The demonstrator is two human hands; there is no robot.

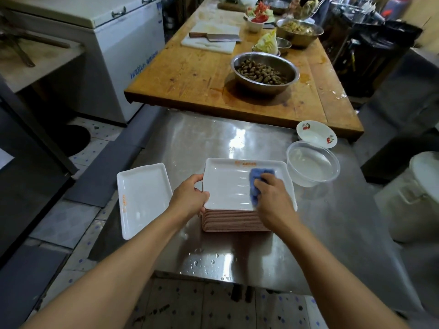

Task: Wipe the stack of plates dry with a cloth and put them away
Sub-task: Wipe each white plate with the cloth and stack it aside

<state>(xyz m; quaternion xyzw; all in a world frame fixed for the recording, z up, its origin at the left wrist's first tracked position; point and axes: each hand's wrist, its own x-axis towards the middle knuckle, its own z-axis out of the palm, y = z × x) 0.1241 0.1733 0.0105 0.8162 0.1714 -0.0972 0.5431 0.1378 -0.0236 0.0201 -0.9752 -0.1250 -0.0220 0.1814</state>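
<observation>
the stack of plates (234,219) sat on the steel bench (320,233), near the middle, its long axis running left to right. the top plate (225,184) lay face up, its far rim carrying orange print. the right hand (273,198) was clenched round a blue cloth (257,180) and pressed it down on the right part of that plate. the left hand (190,198) gripped the stack's left edge, fingers curled over the rim of the top plate, steadying it. one single plate (142,198) lay just left of the stack, apart from it, long axis running near to far, and looked already wiped. judging by this, the left hand was the nearer one for lifting the top plate across to that side, since the wiped plate lay leftward of it. the unwiped area of the top plate stretched left from the cloth toward the left hand. water drops (206,262) beaded on the near bench edge.
</observation>
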